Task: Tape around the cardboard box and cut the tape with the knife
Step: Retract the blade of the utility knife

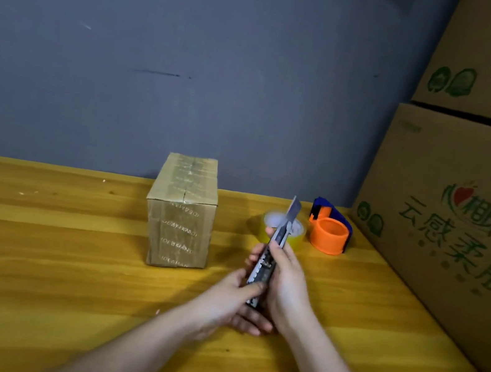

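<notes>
both hands, left hand (228, 301) and right hand (285, 278), grip the knife (271, 252), blade out. the cardboard box (182, 212) stands apart on the table (27, 262), seemingly already taped; tape roll (284, 230) behind. cutting probably remains.

Left hand (230, 301): fingers curled, thumb on lower handle of grey metal utility knife (271, 256) | Right hand (285, 278): grips upper handle | Forearms: enter from 6 o'clock, converging toward 12 o'clock
</notes>
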Tool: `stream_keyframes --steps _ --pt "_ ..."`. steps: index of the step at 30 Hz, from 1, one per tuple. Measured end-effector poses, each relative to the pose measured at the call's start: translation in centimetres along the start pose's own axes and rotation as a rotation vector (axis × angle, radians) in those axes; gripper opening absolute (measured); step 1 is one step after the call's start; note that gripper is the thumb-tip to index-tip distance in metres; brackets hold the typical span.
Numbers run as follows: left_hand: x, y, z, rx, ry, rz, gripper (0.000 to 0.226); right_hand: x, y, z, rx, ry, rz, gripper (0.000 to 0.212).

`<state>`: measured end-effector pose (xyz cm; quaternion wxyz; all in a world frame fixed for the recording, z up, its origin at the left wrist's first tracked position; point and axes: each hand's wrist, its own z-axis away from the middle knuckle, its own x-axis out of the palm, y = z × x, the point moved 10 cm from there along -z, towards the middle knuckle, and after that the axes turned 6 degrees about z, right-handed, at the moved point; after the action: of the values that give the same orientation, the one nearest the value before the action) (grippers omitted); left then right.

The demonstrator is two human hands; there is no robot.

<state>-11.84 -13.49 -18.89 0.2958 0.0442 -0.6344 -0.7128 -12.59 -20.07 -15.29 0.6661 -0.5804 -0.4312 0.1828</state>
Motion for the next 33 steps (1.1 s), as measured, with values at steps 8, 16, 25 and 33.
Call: stream_keyframes --steps 8,16,25,33 --pt "-0.4 1.1 -0.5 0.232 0.053 -0.404 0.011 -0.3 -0.8 0.8 -0.074 -0.103 0.221 0.022" --pt "-0.4 1.7 -0.1 0.264 0.035 -0.348 0.023 0.1 0.1 0.6 -0.064 -0.152 0.169 0.02" --pt "0.0 1.2 -0.2 0.211 -0.13 -0.408 0.033 1.1 1.6 1.2 0.048 -0.304 0.125 0.049" --pt "0.4 1.3 0.0 0.239 -0.171 -0.426 0.055 1.9 2.8 1.8 0.154 -0.411 0.076 0.056"
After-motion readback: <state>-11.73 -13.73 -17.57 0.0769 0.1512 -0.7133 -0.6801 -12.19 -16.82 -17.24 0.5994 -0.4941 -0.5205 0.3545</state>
